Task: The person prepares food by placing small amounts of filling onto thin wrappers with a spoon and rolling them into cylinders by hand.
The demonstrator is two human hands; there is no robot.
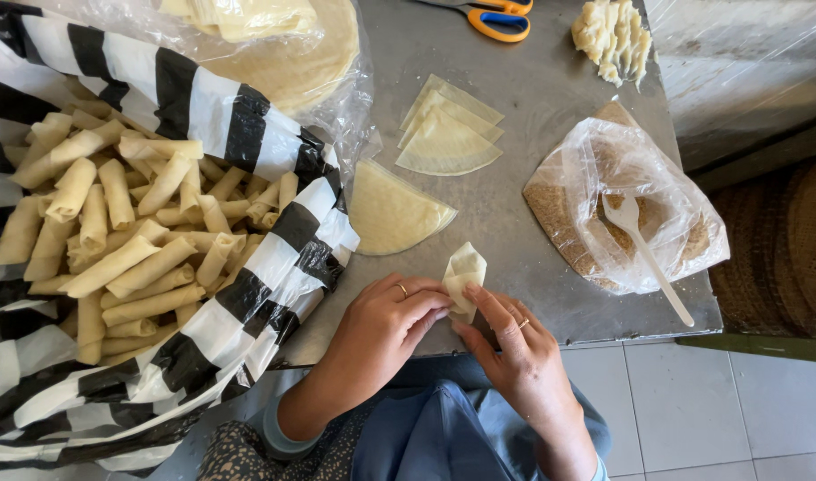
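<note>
Both hands are working at the near edge of the metal table (pixel 550 107), closest to the camera. Starting at the left, a black-and-white striped bag (pixel 248 303) is lying open and holding a heap of finished pastry rolls (pixel 123 240), most of them lying at assorted angles. Beyond it, a clear plastic bag (pixel 337 80) is covering a stack of round wrappers (pixel 292 62). Moving right, the left hand (pixel 381 334) is curling its fingers and pinching the lower left side of a half-folded wrapper (pixel 462 278). That wrapper is sitting at the table's front edge between the two hands, its long axis running roughly away from the person, its upper end pointing toward the far side and tilting slightly right. The right hand (pixel 515 352) is gripping its lower right side with thumb and forefinger, the other fingers bending loosely. Farther back, a large semicircular sheet (pixel 390 209) and a fan of cut wedge sheets (pixel 448 134) are lying flat. Orange-handled scissors (pixel 497 18) are resting at the far edge. To the right, a clear bag of brown filling (pixel 595 214) is holding a white plastic spoon (pixel 644 254), and a pale lump (pixel 613 36) is sitting behind it.
</note>
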